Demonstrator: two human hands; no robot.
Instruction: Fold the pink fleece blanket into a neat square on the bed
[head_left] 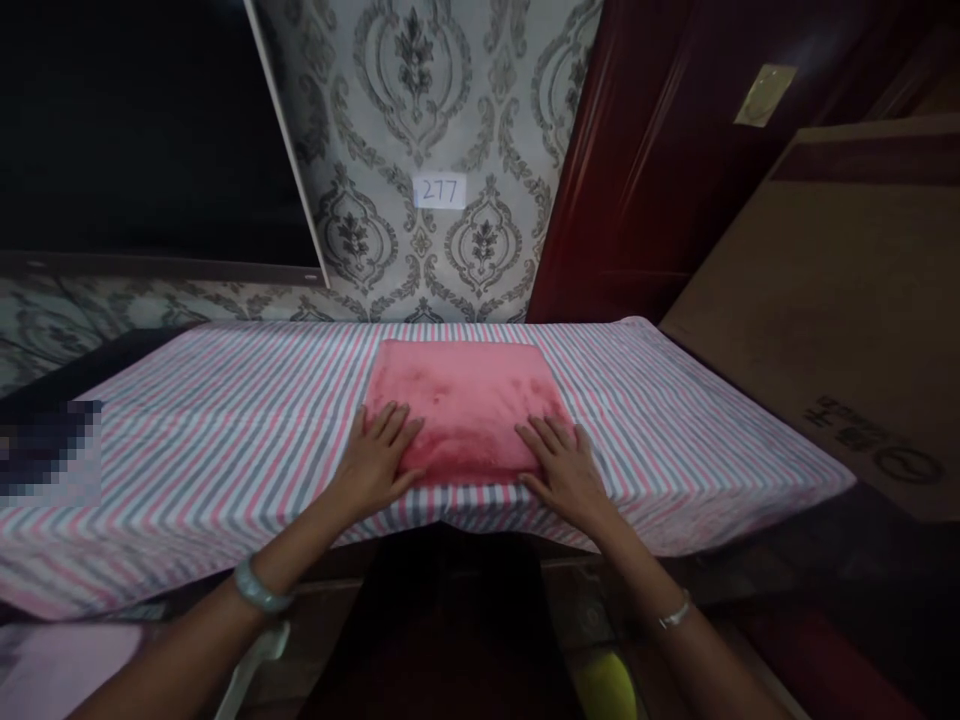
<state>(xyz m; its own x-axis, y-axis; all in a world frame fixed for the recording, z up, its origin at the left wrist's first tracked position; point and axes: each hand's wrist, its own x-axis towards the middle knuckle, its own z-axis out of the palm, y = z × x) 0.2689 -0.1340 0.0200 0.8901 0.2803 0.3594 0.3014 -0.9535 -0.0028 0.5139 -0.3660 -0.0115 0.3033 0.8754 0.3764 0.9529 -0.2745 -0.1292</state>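
Observation:
A flat, roughly square pink piece, soft-looking like a cushion or folded fleece [465, 400], lies on a striped cloth [262, 420] that covers the table. Darker red smudges mark its surface, most of all along the near edge. My left hand [379, 455] rests on its left near corner, fingers spread and pointing away from me. On the right near corner lies my right hand [566, 465], also flat with fingers apart. Neither hand grips anything.
Behind the table, a paper marked 277 [439, 190] is stuck to the patterned wall. A dark television screen [142, 140] hangs at the left. A large cardboard box [840, 300] stands at the right, before a dark red door [637, 150].

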